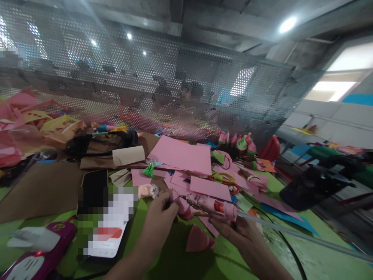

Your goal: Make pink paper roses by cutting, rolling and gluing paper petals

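Note:
My right hand (237, 235) is wrapped round a pink hot glue gun (217, 206), its stained nozzle pointing left. A clear glue stick (279, 223) runs out of its back toward the right. My left hand (160, 212) has its fingers closed on a small folded pink paper piece (184, 208), close to the nozzle; whether the two touch I cannot tell. Below, a pink paper cone (198, 239) lies on the green tabletop (167, 258). A lump of pale pink clay in clear wrap (148, 191) sits just beyond my left hand.
Pink paper sheets (183, 153) and yellow-handled scissors (223, 177) lie beyond my hands. Two phones, one lit (112, 233), and a magenta device (37, 249) are at left. Finished pink and green cones (241, 143) stand back right. A perforated metal screen (163, 81) borders the table.

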A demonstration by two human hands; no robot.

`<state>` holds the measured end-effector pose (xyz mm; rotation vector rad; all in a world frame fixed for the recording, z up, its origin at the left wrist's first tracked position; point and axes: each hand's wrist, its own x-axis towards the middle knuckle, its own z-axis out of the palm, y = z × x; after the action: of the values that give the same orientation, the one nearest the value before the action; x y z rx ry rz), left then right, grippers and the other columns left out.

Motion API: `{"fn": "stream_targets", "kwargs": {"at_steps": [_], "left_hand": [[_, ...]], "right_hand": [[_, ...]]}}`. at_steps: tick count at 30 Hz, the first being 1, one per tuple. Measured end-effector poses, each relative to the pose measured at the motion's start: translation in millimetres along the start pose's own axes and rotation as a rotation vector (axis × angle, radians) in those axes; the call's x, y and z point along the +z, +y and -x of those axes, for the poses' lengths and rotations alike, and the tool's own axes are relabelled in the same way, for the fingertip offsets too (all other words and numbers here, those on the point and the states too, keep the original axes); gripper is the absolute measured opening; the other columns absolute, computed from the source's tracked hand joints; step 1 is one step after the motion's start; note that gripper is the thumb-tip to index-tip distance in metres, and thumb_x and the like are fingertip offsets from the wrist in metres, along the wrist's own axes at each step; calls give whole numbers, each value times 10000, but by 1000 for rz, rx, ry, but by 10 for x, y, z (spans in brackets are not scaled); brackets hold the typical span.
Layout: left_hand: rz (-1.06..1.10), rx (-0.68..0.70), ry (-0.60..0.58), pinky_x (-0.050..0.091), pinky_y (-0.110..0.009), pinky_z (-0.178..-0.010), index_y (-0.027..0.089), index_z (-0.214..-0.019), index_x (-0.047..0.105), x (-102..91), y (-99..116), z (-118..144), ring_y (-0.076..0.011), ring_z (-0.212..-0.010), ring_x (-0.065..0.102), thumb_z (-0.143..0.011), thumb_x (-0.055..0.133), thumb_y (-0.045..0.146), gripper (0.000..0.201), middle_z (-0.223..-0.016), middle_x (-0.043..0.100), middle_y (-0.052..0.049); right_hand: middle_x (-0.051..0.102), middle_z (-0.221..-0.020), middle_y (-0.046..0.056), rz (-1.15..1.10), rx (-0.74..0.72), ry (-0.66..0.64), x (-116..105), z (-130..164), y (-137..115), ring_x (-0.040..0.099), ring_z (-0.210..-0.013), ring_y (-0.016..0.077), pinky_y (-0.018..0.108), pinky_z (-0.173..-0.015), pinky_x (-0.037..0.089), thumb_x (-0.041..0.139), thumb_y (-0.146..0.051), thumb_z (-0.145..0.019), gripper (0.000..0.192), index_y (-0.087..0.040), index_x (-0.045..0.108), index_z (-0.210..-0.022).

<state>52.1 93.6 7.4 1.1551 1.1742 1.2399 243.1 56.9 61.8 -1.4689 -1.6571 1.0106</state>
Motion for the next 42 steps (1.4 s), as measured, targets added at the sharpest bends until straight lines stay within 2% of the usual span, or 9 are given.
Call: {"fn": "stream_targets", "kwargs": {"at_steps": [6, 12, 18, 24, 29, 33, 37, 42], "left_hand": [[27, -19, -25, 278, -229, -510, 203, -619, 442, -15, 10, 7, -112, -554, 379, -766, 517, 299, 191, -590, 425, 49], [17, 1, -22, 278, -228, -503, 211, -597, 396, -1, 6, 2, -108, -550, 373, -765, 522, 269, 219, -592, 390, 54], [29, -8, -18, 273, -228, -501, 204, -599, 426, -4, 23, 16, -105, -538, 382, -774, 523, 270, 210, -576, 410, 52], [44, -31, 9, 305, -225, -508, 201, -609, 451, -41, 64, 20, -109, -539, 418, -767, 525, 277, 190, -570, 443, 45], [16, -31, 28, 297, -224, -502, 209, -586, 415, -42, 59, 9, -110, -526, 412, -768, 525, 291, 228, -533, 422, 52], [40, -12, 22, 294, -220, -499, 212, -579, 400, -19, 77, 20, -106, -522, 413, -752, 536, 279, 230, -537, 415, 57], [42, -13, 0, 304, -223, -508, 207, -601, 431, -8, 87, 36, -112, -537, 430, -760, 536, 291, 208, -557, 456, 47], [11, -28, 24, 295, -229, -511, 202, -602, 436, -31, 61, 17, -114, -544, 412, -770, 535, 305, 220, -550, 439, 46]], "right_hand": [[719, -1110, 111, 21, 2, 16, -12, 0, 9, 643, -1018, 336, 439, -913, 494, 627, -570, -795, 501, -181, 711, -1101], [726, -1089, 107, 58, 10, 14, 2, 13, -35, 639, -1024, 338, 461, -928, 486, 583, -591, -810, 493, -196, 725, -1069], [716, -1090, 96, 52, 15, 0, -9, -1, -9, 619, -1045, 334, 472, -951, 465, 595, -561, -809, 454, -206, 711, -1067], [728, -941, 72, 94, 38, 25, -40, 11, 26, 626, -982, 327, 440, -888, 482, 597, -569, -810, 421, -202, 710, -985], [738, -930, 78, 79, 5, 84, -21, 14, 29, 638, -920, 323, 415, -811, 497, 612, -576, -794, 444, -206, 725, -1010], [727, -976, 85, 13, -7, 50, -9, 4, 9, 622, -968, 324, 406, -836, 483, 620, -557, -796, 441, -199, 719, -1033], [712, -923, 69, 56, 11, 35, -25, 6, 20, 619, -865, 284, 365, -750, 483, 594, -551, -815, 430, -189, 702, -1020], [680, -769, 44, 184, 25, 71, -59, -4, 100, 588, -720, 242, 318, -620, 445, 594, -564, -802, 405, -183, 708, -880]]}}
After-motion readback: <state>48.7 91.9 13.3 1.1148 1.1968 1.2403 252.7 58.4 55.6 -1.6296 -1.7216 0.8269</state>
